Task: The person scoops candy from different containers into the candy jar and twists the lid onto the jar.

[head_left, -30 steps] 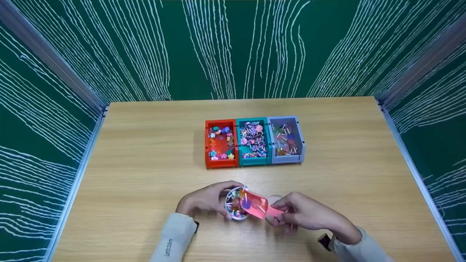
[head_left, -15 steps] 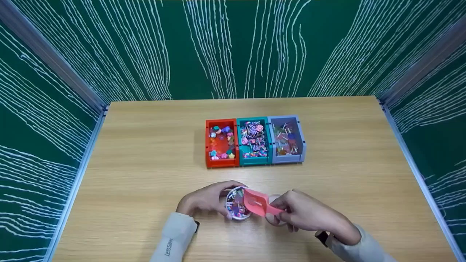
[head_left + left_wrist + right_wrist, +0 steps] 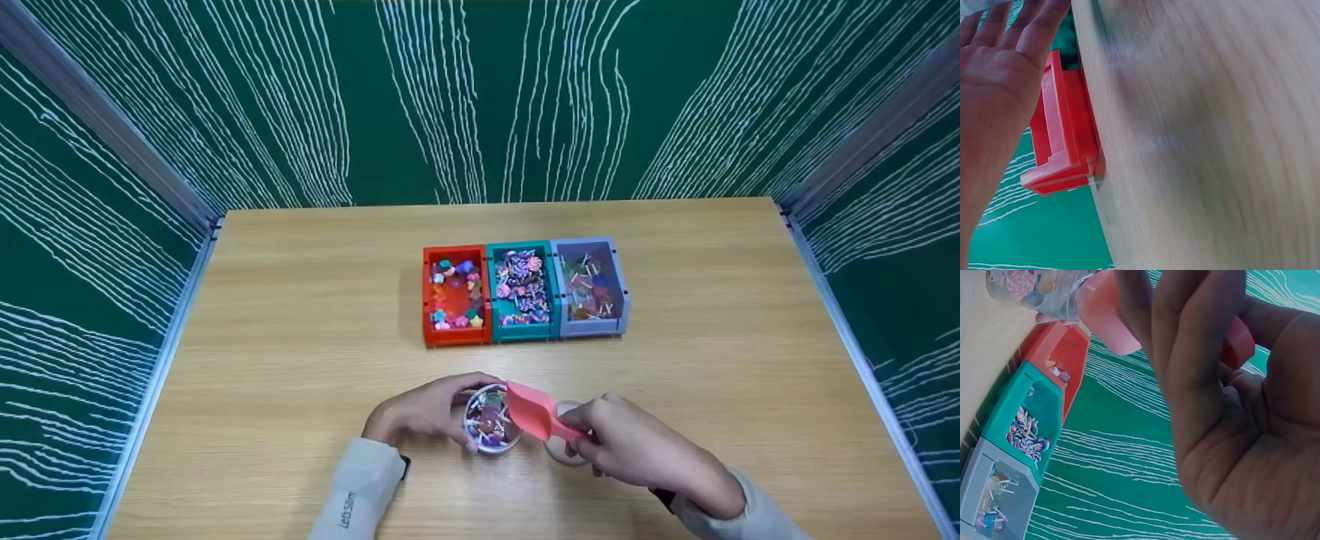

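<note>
My left hand [image 3: 439, 409] curls round a clear jar [image 3: 469, 442], thumb and fingers on opposite sides of its wall. Mixed small candy-like pieces [image 3: 491, 420], some on white sticks, fill it to near the rim. In the right wrist view, the jar [image 3: 1064, 309] shows its threaded neck. My right hand [image 3: 634, 442] pinches the handle of a pink scoop [image 3: 531, 411]. The scoop's mouth tips toward the jar's rim, and no pieces show in its bowl. Partly hidden beneath my right hand, a clear round lid [image 3: 559, 453] lies on the table.
Behind the jar, three joined bins stand in a row. The red bin [image 3: 457, 335] holds assorted small charms, the teal bin [image 3: 525, 332] striped lollipop pieces, and the grey-lilac bin [image 3: 592, 328] translucent lollipops. Green panels [image 3: 480, 97] with white lines surround the wooden table [image 3: 300, 315].
Purple and orange pieces have slid out of the scoop into the jar. The scoop has tilted further and drawn slightly right. My left hand stays in place on the jar.
</note>
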Demonstrator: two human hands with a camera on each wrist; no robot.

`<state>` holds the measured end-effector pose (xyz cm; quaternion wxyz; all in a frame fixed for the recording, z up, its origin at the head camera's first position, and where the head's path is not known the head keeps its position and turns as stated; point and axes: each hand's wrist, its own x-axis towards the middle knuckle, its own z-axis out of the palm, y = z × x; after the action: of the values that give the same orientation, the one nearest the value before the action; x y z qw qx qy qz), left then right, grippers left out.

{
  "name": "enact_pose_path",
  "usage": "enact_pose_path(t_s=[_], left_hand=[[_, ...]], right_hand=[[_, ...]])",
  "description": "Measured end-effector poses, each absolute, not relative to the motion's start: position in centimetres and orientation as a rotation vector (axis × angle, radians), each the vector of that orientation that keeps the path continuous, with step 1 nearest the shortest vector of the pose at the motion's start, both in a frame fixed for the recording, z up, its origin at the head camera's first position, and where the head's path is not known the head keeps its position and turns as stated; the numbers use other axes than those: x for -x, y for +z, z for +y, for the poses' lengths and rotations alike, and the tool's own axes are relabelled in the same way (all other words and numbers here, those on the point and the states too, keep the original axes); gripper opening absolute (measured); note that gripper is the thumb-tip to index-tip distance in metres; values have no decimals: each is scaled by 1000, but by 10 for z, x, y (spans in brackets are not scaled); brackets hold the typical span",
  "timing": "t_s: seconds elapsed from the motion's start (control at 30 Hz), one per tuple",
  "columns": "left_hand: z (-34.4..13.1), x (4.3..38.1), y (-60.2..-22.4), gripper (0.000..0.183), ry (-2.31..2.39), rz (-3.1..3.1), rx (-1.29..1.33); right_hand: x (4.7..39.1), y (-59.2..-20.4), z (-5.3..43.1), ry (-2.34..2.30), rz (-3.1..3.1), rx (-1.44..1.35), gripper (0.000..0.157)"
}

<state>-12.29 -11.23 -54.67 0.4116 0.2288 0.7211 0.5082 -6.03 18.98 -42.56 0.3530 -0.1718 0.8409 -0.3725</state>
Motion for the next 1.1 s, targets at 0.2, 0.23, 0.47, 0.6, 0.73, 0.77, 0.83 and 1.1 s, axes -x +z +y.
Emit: enact_pose_path(t_s=[0.2, 0.23, 0.47, 0.6, 0.73, 0.77, 0.83, 1.1], left_hand=[[-113, 122, -548, 85, 1272, 1816, -563], [-113, 122, -548, 85, 1273, 1814, -566], [-121, 123, -553, 85, 1365, 1733, -648], [-127, 128, -556, 74, 1520, 1721, -689], [-133, 131, -555, 50, 1683, 1901, -614], [-134, 132, -554, 45, 1727, 1953, -577], [-135, 133, -553, 38, 1816, 2054, -479], [-129, 143, -551, 30, 2094, 2402, -15]], right_hand=[[61, -430, 205, -1098, 2162, 454, 25], [62, -432, 208, -1141, 2155, 454, 27], [70, -447, 238, -1468, 2081, 376, 38], [75, -456, 254, -1642, 2020, 231, 44], [82, -466, 264, -1732, 2019, 78, 46], [84, -468, 266, -1745, 2020, 47, 46], [87, -472, 268, -1763, 2023, -6, 47], [101, -488, 274, -1748, 2042, -223, 47]])
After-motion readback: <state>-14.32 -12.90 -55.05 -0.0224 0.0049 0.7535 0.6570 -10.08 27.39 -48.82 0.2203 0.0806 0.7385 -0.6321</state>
